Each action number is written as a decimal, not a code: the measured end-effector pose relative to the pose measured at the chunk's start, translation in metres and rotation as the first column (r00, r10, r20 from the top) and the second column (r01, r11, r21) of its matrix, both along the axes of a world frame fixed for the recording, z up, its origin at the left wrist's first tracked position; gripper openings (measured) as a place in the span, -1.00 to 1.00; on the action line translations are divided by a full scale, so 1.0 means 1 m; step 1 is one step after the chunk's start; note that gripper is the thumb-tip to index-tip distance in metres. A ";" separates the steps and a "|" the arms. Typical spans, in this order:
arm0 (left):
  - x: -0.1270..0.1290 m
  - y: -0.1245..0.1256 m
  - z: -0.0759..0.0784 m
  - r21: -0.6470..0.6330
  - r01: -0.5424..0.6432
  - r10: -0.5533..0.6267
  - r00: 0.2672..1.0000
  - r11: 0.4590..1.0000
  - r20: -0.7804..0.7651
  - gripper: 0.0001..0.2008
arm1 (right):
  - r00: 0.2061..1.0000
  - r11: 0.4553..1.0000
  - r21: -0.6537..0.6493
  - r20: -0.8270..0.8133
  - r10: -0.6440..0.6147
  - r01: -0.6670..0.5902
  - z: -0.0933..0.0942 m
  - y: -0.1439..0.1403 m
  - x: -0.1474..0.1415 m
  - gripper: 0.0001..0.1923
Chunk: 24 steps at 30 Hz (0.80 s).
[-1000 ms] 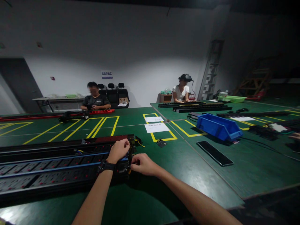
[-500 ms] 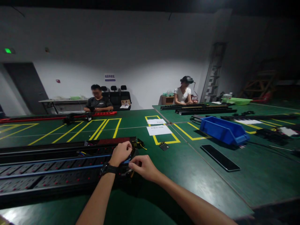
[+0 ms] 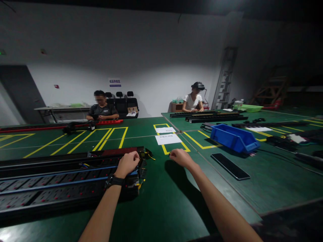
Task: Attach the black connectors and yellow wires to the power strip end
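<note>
Head view: green bench (image 3: 191, 208), near edge cutting off at lower right, dark past it. Seam runs diagonally across the top; phone (image 3: 230, 166) lies just right of it, blue bin (image 3: 233, 138) behind the phone. Open stretch of bench top between the end of the long black assembly (image 3: 65, 188) and the phone; widest toward the near side, under the right forearm. Farther back, room narrows: paper sheets (image 3: 168, 139) and yellow tape lines beyond the right hand (image 3: 181, 157), black rails (image 3: 214, 117) farther off, a red rail (image 3: 111, 122) along the far left. Two people sit on the far side.

Assembly lies left, running out of frame at the left; its right end stops on the bench, in from the near edge. Left hand (image 3: 129, 163) is on top of that end, fingers bent in together and touching it; can't tell what, if anything, they pinch. Yellow wire (image 3: 151, 156) sticks out past the end, just right of the left hand. Right hand is right of the assembly, apart from it, at the near side of the taped rectangle, fingers curled down. Small dark bit at its fingertips; grip on it can't be told.
</note>
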State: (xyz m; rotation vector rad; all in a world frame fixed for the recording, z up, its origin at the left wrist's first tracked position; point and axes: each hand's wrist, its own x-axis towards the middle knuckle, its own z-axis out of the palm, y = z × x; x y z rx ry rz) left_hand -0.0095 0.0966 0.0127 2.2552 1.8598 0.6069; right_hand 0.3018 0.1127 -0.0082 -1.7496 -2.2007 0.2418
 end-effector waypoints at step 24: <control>0.000 0.000 0.000 0.014 -0.006 0.006 1.000 1.000 0.004 -0.86 | 0.991 0.987 0.089 -0.022 -0.129 0.131 -0.021 0.013 0.018 -0.77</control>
